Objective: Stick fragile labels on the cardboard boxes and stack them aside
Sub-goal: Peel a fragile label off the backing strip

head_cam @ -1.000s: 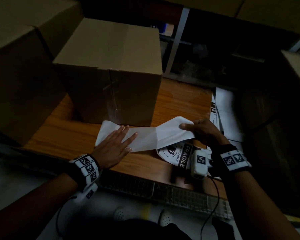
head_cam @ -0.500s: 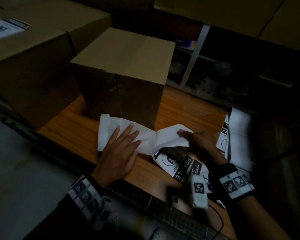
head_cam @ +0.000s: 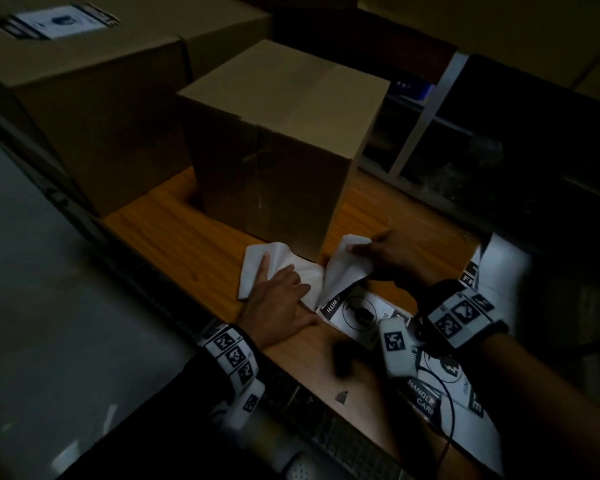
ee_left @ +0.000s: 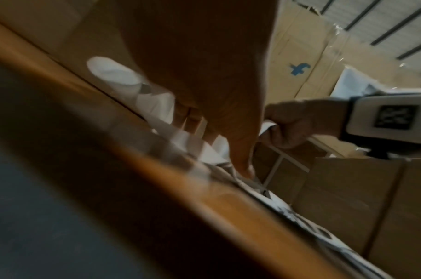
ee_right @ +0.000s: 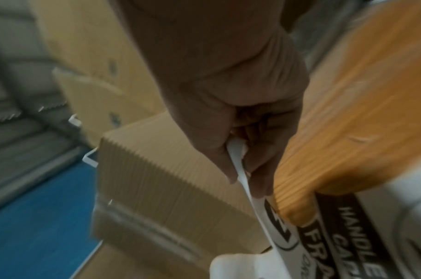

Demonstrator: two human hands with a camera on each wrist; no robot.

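The left hand [head_cam: 280,299] lies flat, fingers straight, pressing the white backing sheet [head_cam: 257,268] onto the wood-grain table [head_cam: 174,230]. The right hand [head_cam: 392,256] pinches the glossy label [head_cam: 345,271] between thumb and fingers, its curled white end lifted off the table. Both lie just before the plain, square-edged cardboard box [head_cam: 278,150]. More printed labels [head_cam: 458,403] lie near the right wrist.

The left hand [head_cam: 278,299] covers the middle of the backing sheet [head_cam: 257,268]; in the left wrist view its palm blocks most of the box behind. The wrist camera [head_cam: 397,348] hides part of the label sheets [head_cam: 465,407], so the print reads only in pieces. The sticker [head_cam: 68,20] on the far box [head_cam: 101,109] is too blurred to read. In the right wrist view, the label [ee_right: 282,236] runs off the bottom edge.
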